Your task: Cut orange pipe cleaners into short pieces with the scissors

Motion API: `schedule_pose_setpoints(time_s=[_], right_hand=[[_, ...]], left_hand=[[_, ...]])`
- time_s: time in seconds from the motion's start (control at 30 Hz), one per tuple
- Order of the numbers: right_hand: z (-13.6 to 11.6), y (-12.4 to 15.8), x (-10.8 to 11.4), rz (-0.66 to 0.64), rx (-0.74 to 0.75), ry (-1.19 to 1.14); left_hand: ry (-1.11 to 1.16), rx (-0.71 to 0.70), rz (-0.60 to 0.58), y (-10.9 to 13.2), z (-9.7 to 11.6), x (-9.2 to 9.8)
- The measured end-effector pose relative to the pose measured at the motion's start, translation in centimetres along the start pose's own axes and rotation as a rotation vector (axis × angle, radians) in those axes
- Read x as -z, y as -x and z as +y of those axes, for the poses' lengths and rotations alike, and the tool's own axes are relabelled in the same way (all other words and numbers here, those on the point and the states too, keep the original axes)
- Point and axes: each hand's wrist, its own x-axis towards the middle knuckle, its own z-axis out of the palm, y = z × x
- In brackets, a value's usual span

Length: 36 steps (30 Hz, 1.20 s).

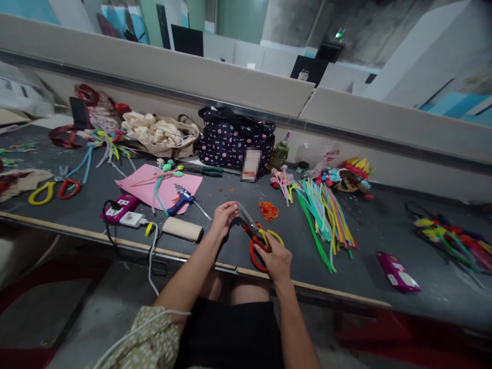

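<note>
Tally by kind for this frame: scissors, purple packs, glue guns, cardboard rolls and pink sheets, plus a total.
Scissors: 2 (one pair in the right hand, another pair on the table's left)
Purple packs: 2 (left pack, right pack)
Glue gun: 1
Cardboard roll: 1
Pink sheet: 1
Total: 7

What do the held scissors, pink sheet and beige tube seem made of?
Held scissors: grey blades, probably metal; smooth red and yellow handles, likely plastic. Pink sheet: flat, matte, paper or thin foam. Beige tube: dull, plain surface, likely cardboard.
</note>
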Motion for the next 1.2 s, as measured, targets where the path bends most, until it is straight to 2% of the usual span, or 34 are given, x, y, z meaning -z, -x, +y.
schedule_pose_setpoints(time_s=[0.57,0.83,1.0,1.2], right_hand=[[-0.1,-0.1,0.1,0.002,0.022,0.01],[-0.1,-0.4,0.0,0.052,-0.086,0.061],[-0.8,-0.7,0.2,-0.016,-0.086,0.109],[-1.4,-1.1,0.3,-0.056,-0.131,0.186]], left_hand=[[-0.008,-0.01,0.003,0.1,0.0,0.0],[-0.021,-0.017,0.016,0.0,-0.1,0.1],[-0.037,-0.05,0.032,-0.1,-0.2,0.2],[-0.1,-0.155,0.064,0.2,0.0,-0.1]])
